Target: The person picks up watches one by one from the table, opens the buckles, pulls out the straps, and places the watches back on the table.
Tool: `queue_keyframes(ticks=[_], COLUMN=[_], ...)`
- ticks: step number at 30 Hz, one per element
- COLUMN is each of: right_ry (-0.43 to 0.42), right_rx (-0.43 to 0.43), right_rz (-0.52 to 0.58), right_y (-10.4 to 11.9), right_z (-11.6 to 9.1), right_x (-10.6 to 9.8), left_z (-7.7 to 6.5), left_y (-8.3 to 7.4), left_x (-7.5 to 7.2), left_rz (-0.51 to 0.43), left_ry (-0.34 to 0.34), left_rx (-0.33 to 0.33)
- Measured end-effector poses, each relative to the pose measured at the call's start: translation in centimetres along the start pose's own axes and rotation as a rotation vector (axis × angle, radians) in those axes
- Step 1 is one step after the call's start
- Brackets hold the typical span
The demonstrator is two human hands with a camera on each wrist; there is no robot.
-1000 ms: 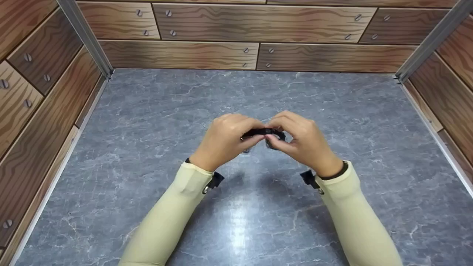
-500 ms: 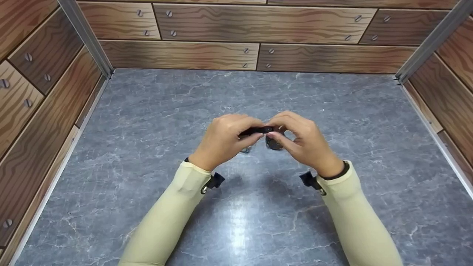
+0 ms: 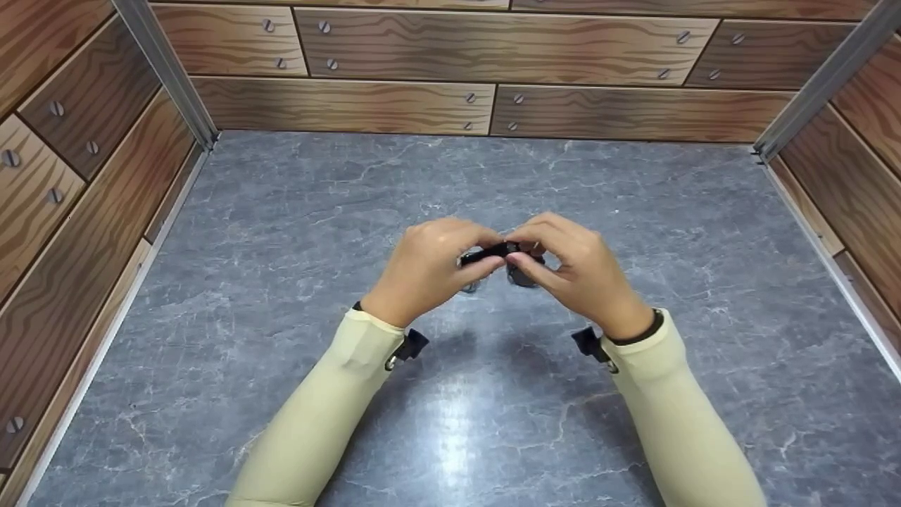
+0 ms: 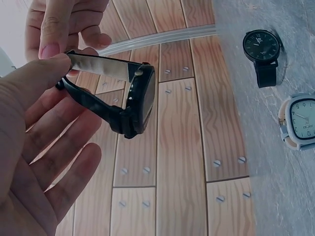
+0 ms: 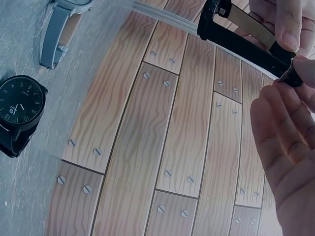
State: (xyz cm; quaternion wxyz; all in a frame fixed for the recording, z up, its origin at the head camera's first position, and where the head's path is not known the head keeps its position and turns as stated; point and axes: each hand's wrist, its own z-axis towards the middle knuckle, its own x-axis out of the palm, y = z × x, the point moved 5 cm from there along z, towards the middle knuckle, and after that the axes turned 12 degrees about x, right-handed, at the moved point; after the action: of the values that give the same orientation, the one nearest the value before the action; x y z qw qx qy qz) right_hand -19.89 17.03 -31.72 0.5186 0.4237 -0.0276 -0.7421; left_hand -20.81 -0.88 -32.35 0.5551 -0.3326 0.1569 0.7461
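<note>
In the head view, a black-strapped wristwatch (image 3: 490,251) is held up between both hands. My left hand (image 3: 440,257) pinches the strap, and my right hand (image 3: 574,262) pinches it too, the fingertips of both nearly meeting. In the left wrist view the round watch case (image 4: 142,101) hangs edge-on, its strap bent into a loop whose ends come together at the thumb. The strap's lighter inner side (image 4: 101,65) shows there. From the right wrist, the black strap (image 5: 251,49) runs into the fingertips. Fingers partly hide the strap ends.
On the grey marbled table (image 3: 338,190) lie two more watches: a round black one (image 4: 261,46) and a squarish pale one (image 4: 302,120), both just beyond my hands. Wood-patterned walls (image 3: 493,46) stand at the back and sides.
Both hands stay almost in place. A curved black strap part seen by the right fingers one second ago has shifted out of sight there, and the fingertips have moved slightly on the strap.
</note>
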Motion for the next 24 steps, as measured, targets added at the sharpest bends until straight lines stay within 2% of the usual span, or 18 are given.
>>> queue_keyframes(ticks=[16, 24], right_ry=[0.075, 0.065], right_rx=[0.02, 0.03], right_rz=[-0.117, -0.079], right_y=[-0.19, -0.23], right_z=[-0.21, -0.22], right_x=[0.06, 0.03], left_z=[0.0, 0.06], left_y=[-0.07, -0.07], left_x=[0.5, 0.49], left_rz=[0.022, -0.003], left_ry=[0.059, 0.039], left_rx=[-0.003, 0.001])
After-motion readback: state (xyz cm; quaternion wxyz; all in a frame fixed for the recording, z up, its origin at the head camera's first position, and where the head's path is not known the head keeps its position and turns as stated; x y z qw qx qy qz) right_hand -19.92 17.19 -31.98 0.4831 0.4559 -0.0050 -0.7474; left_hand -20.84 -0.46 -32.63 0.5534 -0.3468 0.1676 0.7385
